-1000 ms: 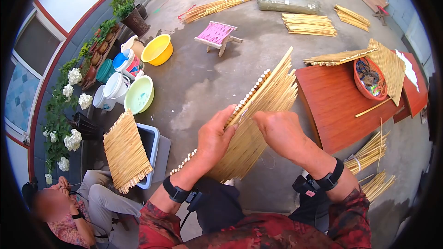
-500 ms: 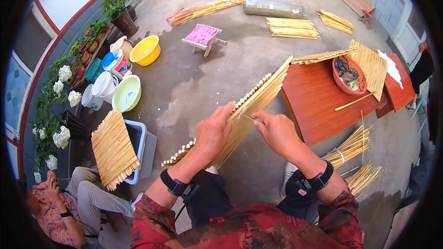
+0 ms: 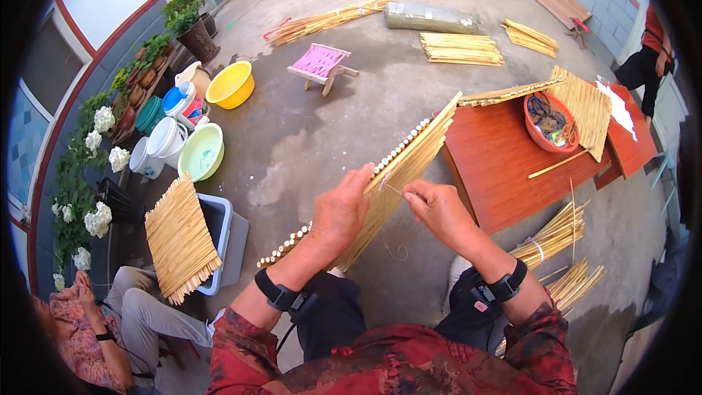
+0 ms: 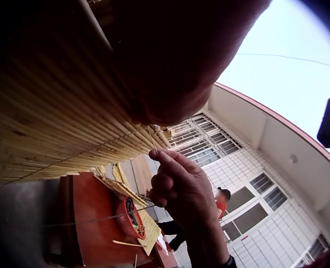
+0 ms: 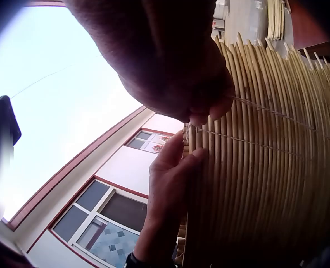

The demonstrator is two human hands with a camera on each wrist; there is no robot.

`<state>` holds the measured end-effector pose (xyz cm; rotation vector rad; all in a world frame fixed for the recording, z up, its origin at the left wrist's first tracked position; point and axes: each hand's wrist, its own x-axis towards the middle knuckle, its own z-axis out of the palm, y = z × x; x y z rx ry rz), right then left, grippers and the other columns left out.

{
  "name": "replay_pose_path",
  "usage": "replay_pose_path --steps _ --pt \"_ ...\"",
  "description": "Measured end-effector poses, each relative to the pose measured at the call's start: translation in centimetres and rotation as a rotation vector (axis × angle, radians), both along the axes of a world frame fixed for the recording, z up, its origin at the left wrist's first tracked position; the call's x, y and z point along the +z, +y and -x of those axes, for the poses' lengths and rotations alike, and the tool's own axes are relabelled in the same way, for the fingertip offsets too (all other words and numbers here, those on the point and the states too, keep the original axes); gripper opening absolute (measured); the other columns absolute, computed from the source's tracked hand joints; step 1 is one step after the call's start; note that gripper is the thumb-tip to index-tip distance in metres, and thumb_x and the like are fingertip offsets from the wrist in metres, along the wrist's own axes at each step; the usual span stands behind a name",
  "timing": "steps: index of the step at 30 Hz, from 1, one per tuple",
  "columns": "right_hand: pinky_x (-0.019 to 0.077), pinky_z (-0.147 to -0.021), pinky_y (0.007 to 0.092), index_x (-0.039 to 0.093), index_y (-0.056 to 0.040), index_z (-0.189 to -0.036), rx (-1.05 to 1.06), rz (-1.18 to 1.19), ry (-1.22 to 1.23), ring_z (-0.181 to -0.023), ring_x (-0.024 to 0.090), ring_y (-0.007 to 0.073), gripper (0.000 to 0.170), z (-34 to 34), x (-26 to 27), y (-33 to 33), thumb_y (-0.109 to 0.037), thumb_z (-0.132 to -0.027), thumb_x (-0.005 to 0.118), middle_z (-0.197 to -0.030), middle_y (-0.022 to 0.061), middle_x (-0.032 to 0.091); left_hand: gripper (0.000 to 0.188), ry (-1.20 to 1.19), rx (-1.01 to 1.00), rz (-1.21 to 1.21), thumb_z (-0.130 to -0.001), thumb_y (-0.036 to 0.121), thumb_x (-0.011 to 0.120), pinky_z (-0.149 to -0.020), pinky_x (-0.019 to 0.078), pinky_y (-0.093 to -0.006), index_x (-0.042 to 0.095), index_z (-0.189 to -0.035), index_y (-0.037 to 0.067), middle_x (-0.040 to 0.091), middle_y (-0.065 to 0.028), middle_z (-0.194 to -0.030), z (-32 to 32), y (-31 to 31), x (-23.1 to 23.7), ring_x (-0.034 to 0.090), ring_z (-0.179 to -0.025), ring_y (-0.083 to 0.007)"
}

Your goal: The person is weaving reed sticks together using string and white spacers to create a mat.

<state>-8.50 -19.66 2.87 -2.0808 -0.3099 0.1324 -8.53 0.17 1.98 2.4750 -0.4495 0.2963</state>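
A mat of straw-coloured reeds [image 3: 418, 155] stands tilted in front of me, a row of pale round reed ends [image 3: 398, 149] along its left side. My left hand [image 3: 342, 208] grips this upper left edge, thumb on the near face. To its right, my right hand [image 3: 442, 211] pinches a thin thread [image 3: 395, 190] that runs tight from the mat's edge to the fingertips. A loose loop of thread hangs below. In the right wrist view, stitched lines cross the reeds [image 5: 254, 167]. The left wrist view shows the right hand [image 4: 181, 187] just beyond the mat's edge.
A red-brown table [image 3: 490, 183] at right bears a red basket [image 3: 550, 143] and more reed mats. Reed bundles [image 3: 559, 234] lie beside it. At left are a grey-blue tub [image 3: 235, 238] with a mat across it, basins, buckets and a seated person [image 3: 88, 329]. A stool [image 3: 322, 64] stands ahead.
The right hand has turned from a fist near the mat to a fingertip pinch on the thread. The mat shows more edge-on. A person in red has come into view at right.
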Motion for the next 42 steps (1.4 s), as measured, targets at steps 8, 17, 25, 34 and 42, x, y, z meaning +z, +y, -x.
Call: replay_pose_path --steps 8,17,25,34,42 --pt "0.0485 -0.057 0.0352 0.064 0.0001 -0.092 0.024 0.042 -0.073 -0.056 0.062 0.0242 0.016 -1.0 0.4 -0.1 -0.013 -0.090 0.055 -0.061 0.0146 0.059 0.046 0.024 0.011 -0.014 -0.080 0.001 0.061 -0.079 0.0513 -0.0359 0.052 -0.125 0.008 0.061 -0.0115 -0.114 -0.3 0.0 1.0 0.063 -0.098 -0.0309" --pt "0.0477 -0.051 0.0289 0.064 0.0007 -0.097 0.027 -0.154 0.098 -0.053 0.060 0.0137 0.019 -0.9 1.0 1.7 -0.015 -0.093 0.055 -0.060 0.0086 0.059 0.047 0.010 -0.055 -0.084 -0.080 -0.001 0.060 -0.077 0.0508 -0.0370 0.051 -0.125 0.007 0.061 -0.0113 -0.109 -0.9 2.6 4.5 0.062 -0.094 -0.0321" --pt "0.0455 -0.045 0.0255 0.064 -0.0023 -0.101 0.072 -0.109 0.275 -0.051 0.056 0.0090 0.017 3.5 -2.9 2.7 -0.014 -0.093 0.054 -0.062 0.0037 0.059 0.045 -0.068 -0.138 -0.181 -0.076 0.001 0.063 -0.068 0.0521 -0.0373 0.056 -0.119 0.009 0.064 -0.0071 -0.107 2.7 4.2 -1.7 0.065 -0.080 -0.0272" --pt "0.0419 -0.042 0.0225 0.064 -0.0034 -0.098 -0.078 -0.418 0.379 -0.051 0.049 0.0054 0.013 8.6 -7.0 2.0 -0.014 -0.093 0.057 -0.064 -0.0003 0.053 0.039 -0.133 -0.141 -0.161 -0.077 0.005 0.065 -0.064 0.0488 -0.0358 0.060 -0.115 0.010 0.065 -0.0056 -0.105 6.7 2.3 -3.3 0.064 -0.075 -0.0245" --pt "0.0422 -0.039 0.0211 0.057 -0.0017 -0.111 -0.019 -0.632 0.611 -0.046 0.049 0.0056 0.022 8.1 -6.7 1.3 -0.014 -0.093 0.059 -0.065 0.0023 0.055 0.038 -0.085 -0.118 -0.112 -0.078 0.006 0.065 -0.066 0.0497 -0.0371 0.060 -0.115 0.011 0.064 -0.0043 -0.106 5.6 1.9 -3.0 0.064 -0.078 -0.0261"
